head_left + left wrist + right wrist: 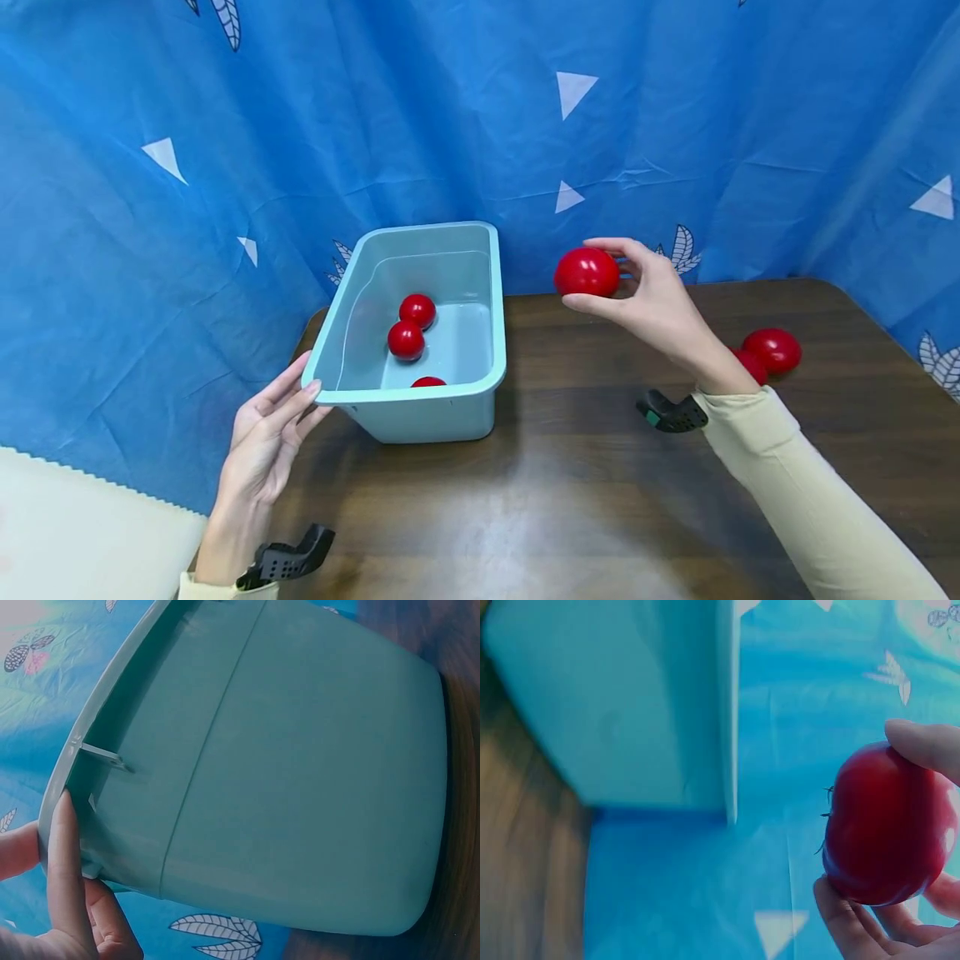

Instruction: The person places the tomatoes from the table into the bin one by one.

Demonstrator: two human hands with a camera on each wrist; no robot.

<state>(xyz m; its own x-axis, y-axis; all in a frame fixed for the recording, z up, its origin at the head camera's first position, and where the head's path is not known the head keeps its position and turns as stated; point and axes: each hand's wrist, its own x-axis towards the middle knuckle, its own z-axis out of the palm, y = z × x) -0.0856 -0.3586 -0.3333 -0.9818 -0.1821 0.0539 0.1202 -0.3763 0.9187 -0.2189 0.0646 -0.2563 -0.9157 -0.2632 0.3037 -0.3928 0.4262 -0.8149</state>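
A light blue-green plastic bin (420, 417) stands on the table with several red tomatoes (406, 340) inside, one mostly hidden behind the near wall. My left hand (264, 446) pinches the bin's rim at its near left corner, thumb on one side and fingers on the other; the left wrist view shows the bin's outer wall (300, 772) close up. Right of the bin, my right hand (648, 292) holds a tomato (587, 272) in the air between thumb and fingers. In the right wrist view, small green stem bits show on this tomato (889, 825).
More tomatoes (772, 351) lie on the dark wooden table (585, 483) at the right, one partly hidden by my right wrist. A blue patterned cloth (450, 108) hangs behind and to the left. Black wrist devices (288, 560) sit on both wrists.
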